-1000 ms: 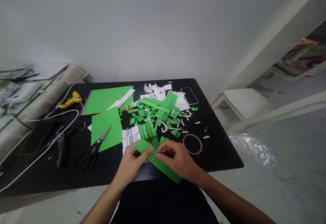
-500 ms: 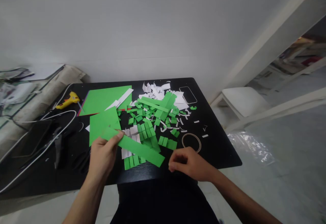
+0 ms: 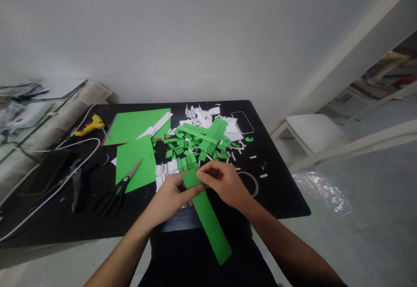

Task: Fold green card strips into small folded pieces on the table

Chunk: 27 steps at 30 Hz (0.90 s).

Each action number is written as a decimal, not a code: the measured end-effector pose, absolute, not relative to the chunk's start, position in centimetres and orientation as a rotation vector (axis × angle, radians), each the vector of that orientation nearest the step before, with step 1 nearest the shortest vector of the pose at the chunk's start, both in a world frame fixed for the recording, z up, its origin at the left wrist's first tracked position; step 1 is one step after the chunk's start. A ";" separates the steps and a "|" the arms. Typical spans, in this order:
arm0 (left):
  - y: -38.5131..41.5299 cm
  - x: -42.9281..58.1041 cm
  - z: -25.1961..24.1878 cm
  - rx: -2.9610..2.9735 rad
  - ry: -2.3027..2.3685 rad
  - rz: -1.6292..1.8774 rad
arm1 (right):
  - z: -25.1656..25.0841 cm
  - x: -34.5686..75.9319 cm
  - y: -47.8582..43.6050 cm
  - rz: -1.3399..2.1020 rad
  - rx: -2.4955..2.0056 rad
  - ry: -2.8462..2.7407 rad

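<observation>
Black table (image 3: 276, 191): green paper sheets (image 3: 137, 158), scissors (image 3: 119, 189), cut green pieces (image 3: 192, 141), white scraps (image 3: 203, 115), tape ring (image 3: 252, 182), glue gun (image 3: 89, 126), phone (image 3: 243, 121).

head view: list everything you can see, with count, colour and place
table: one, black, against the white wall
green sheets: two, left-centre of table
scissors: one, black handles, lying on the nearer sheet
small green pieces: many, mid-table pile
white scraps: many, behind and around the pile
tape ring: one, pale, partly behind the right hand
phone: one, dark, far right of table
glue gun: one, yellow, far left
stool: one, white, on floor at right
green strip: one, long, held over the table's near edge
left hand, right hand: two hands, pinching the strip's top end
</observation>
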<state>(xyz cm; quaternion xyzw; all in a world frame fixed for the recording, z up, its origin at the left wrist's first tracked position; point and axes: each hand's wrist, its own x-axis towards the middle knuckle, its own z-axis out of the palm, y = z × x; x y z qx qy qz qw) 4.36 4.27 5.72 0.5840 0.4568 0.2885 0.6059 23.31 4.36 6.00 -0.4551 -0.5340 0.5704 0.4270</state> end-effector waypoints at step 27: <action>2.3 3.9 3.8 1.413 1.068 1.154 | 6.3 23.0 3.7 1.565 -1.105 -1.239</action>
